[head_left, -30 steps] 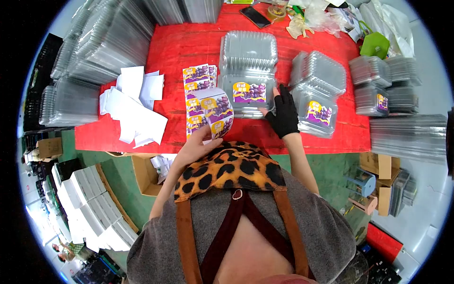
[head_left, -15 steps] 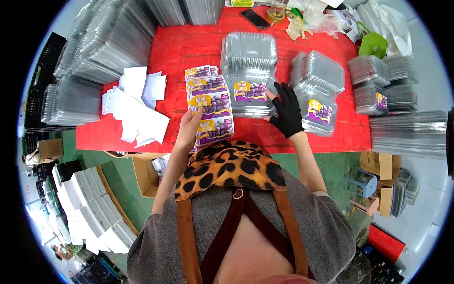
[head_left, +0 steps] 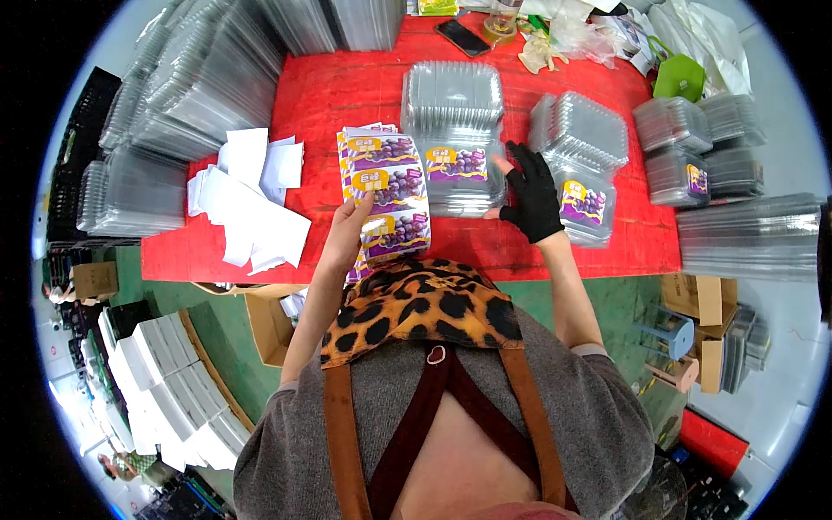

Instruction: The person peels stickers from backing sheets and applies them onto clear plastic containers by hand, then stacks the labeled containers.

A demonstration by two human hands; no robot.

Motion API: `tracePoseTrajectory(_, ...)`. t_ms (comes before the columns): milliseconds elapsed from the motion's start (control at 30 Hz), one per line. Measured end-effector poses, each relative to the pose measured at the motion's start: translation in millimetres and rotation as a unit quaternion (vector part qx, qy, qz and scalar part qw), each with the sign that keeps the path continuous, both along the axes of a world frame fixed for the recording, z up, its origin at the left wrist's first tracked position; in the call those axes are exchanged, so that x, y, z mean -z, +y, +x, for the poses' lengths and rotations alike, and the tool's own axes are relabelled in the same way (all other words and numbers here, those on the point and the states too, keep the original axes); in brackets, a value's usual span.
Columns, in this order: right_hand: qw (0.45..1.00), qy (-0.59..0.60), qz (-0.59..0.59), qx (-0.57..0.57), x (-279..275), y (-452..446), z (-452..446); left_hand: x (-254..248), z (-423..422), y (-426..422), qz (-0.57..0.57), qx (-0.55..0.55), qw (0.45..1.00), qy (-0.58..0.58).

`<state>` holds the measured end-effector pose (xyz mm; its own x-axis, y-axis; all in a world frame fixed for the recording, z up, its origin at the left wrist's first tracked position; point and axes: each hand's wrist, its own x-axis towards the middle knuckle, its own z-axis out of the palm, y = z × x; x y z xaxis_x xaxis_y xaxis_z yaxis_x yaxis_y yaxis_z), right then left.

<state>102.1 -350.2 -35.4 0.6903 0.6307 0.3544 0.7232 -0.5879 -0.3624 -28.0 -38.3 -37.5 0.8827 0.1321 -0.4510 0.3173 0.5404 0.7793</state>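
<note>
I have both arms extended forward from the trunk, hands apart. My left forearm [head_left: 310,316] slants forward and inward, and the bare left hand [head_left: 345,232] has its fingers drawn close together, tips pointing forward and to the right. My right forearm [head_left: 572,290] leans inward with the wrist nearly straight; the right hand [head_left: 533,201], in a black fingerless glove [head_left: 539,215], is spread, back upward, thumb stretched leftward.

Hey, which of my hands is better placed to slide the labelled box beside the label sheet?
Probably your right hand: it's open at the right edge of the box, holding nothing. Your left hand is holding the label sheet, so it looks occupied.
</note>
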Motion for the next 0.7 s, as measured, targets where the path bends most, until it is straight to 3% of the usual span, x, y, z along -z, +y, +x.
tracePoseTrajectory(200,0.997,-0.058,0.054,-0.001,-13.5,1.7,0.9,-10.6,-0.1,1.9,-0.014,0.042,0.999,0.027)
tracePoseTrajectory(467,0.991,-0.040,0.119,-0.037,-31.2,24.5,-1.9,-10.8,17.0,-13.3,0.045,0.080,0.996,0.012)
tracePoseTrajectory(600,0.983,-0.033,0.151,-0.097,-45.9,63.1,-2.8,-8.5,20.9,-23.7,0.148,0.165,0.972,-0.072)
tracePoseTrajectory(700,0.982,-0.041,0.130,-0.129,-46.6,85.2,2.4,-0.8,21.2,-26.0,0.161,0.162,0.964,-0.137)
